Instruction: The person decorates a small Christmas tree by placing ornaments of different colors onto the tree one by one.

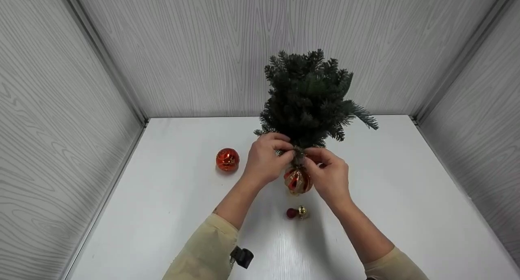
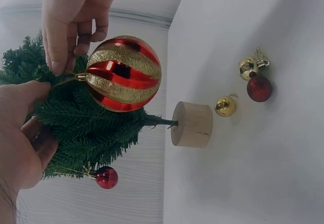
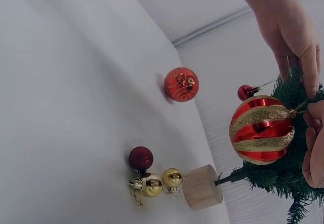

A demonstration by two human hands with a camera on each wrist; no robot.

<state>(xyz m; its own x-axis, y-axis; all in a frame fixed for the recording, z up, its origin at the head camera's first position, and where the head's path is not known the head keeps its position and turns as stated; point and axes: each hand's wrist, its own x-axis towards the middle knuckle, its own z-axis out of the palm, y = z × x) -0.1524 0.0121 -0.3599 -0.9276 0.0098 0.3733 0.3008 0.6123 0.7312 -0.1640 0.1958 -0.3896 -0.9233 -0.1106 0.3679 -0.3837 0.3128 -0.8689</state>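
Observation:
A small artificial Christmas tree (image 1: 306,103) stands on a round wooden base (image 2: 195,126). On its near side hangs a large red bauble with gold glitter stripes (image 1: 298,181), its gold cord running up into the foliage. With thumb and fingers, my left hand (image 1: 266,158) pinches a branch beside that cord. From the other side, the right hand (image 1: 331,174) pinches the cord just above the bauble's cap; the fingertips of both hands nearly meet. A small shiny red bauble (image 2: 107,177) hangs from another branch, seen in both wrist views.
A red bauble with gold swirls (image 1: 227,160) lies on the white table (image 1: 170,215), left of the tree. A dark red bauble (image 3: 140,158) and gold ones (image 3: 151,185) lie close together before the base. Grey wood-grain panels (image 1: 195,52) enclose the back and sides.

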